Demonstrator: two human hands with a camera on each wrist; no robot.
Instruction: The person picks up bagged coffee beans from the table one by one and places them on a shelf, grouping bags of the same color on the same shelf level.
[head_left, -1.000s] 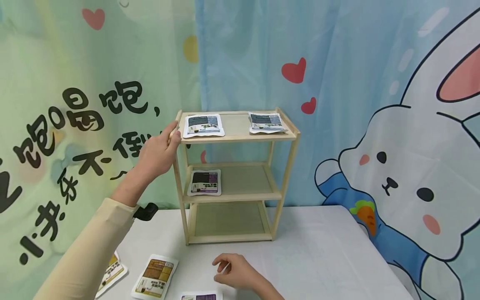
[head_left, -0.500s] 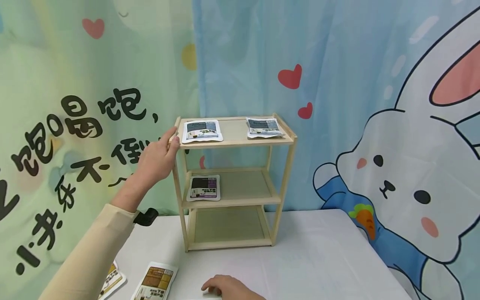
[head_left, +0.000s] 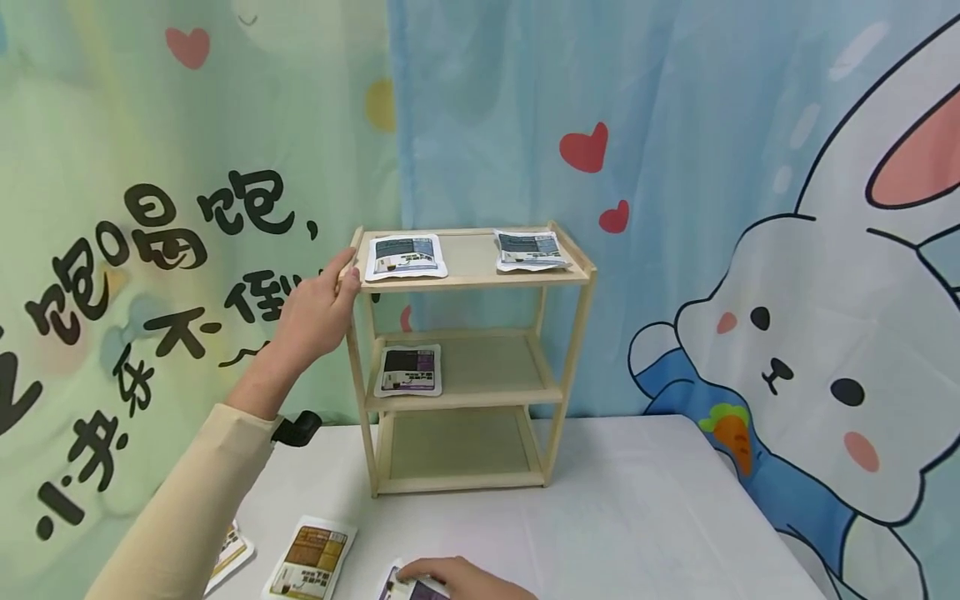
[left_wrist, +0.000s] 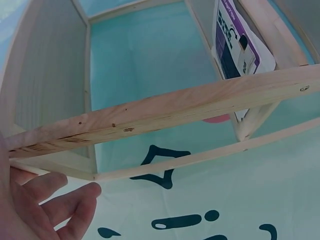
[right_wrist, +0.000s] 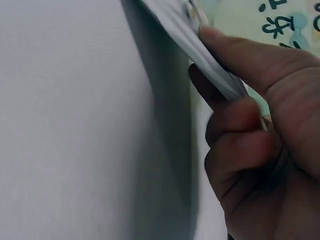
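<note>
My left hand (head_left: 315, 312) grips the top left corner of a small three-tier wooden shelf rack (head_left: 472, 284), its thumb in front. In the left wrist view, the other fingers of that hand (left_wrist: 55, 205) curl loosely near the rack's post (left_wrist: 165, 107). At the bottom of the head view, my right hand (head_left: 472, 580) pinches a white pouch with a purple label (head_left: 394, 588). The right wrist view has the pouch (right_wrist: 200, 55) tilted between thumb and fingers above the white cloth, its shadow beside it.
Two blue-labelled pouches lie on the top tier, one left (head_left: 406, 257) and one right (head_left: 531, 250). A purple-labelled pouch (head_left: 408, 371) lies on the middle tier's left. Brown-labelled (head_left: 311, 557) and yellow-labelled (head_left: 231, 554) pouches lie on the table, front left. Printed curtains (head_left: 487, 108) hang behind.
My right hand has moved down and left to the purple-labelled pouch and now pinches it, with the pouch tilted up. The left hand stays on the rack's corner. The head view shifted slightly.
</note>
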